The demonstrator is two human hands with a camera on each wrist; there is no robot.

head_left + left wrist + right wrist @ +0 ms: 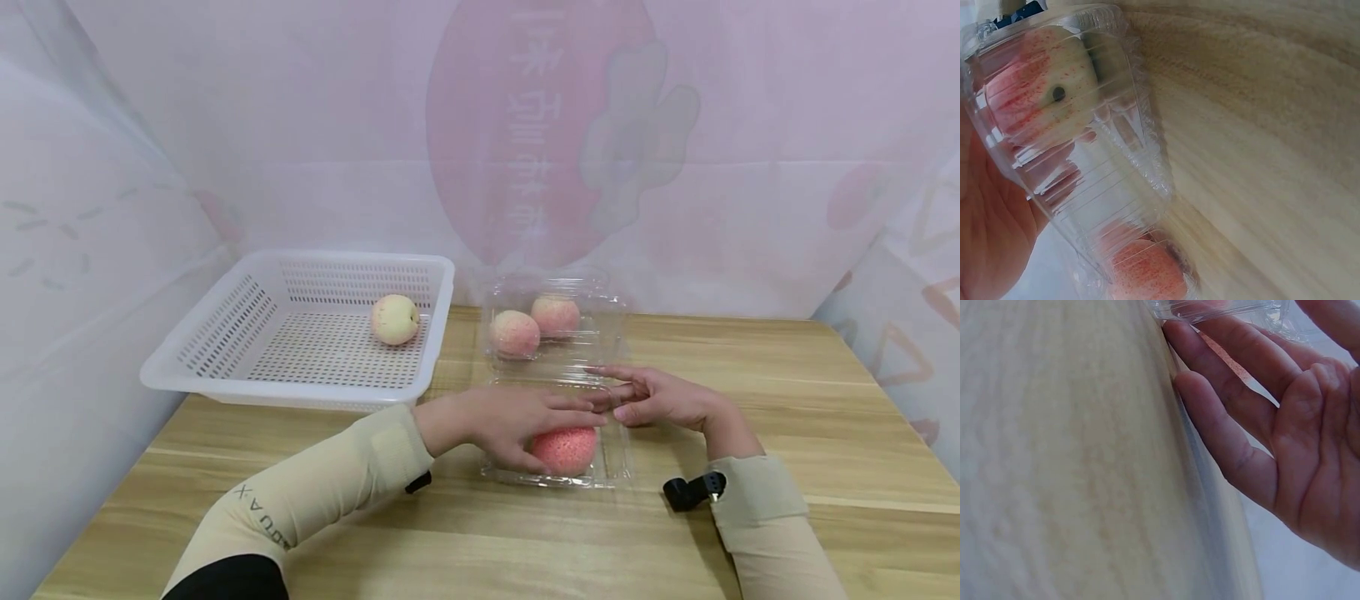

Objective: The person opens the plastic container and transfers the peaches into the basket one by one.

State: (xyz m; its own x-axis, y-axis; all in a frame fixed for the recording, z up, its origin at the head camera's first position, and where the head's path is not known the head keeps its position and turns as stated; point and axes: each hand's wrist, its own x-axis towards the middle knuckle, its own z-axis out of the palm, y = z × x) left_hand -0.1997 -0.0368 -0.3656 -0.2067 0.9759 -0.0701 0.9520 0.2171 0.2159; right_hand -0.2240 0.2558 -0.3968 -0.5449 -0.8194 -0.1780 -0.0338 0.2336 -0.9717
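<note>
A clear plastic clamshell box [617, 450] lies unfolded on the table. In its near half sits a reddish peach [566, 454], seen through the ribbed plastic in the left wrist view. My left hand [517, 421] holds this peach, thumb on the near side and fingers across its far side; plastic and fruit partly hide the grip. Two paler peaches [514, 335] rest in the far half. At the box's right edge is my right hand [663, 396], fingers extended and spread. Its fingertips [1182, 337] reach the plastic in the right wrist view.
A white perforated basket [300, 392] stands to the left, with one yellowish peach [394, 319] inside at its right end. The wooden table [525, 550] ends at a printed pink-and-white cloth [337, 183] behind.
</note>
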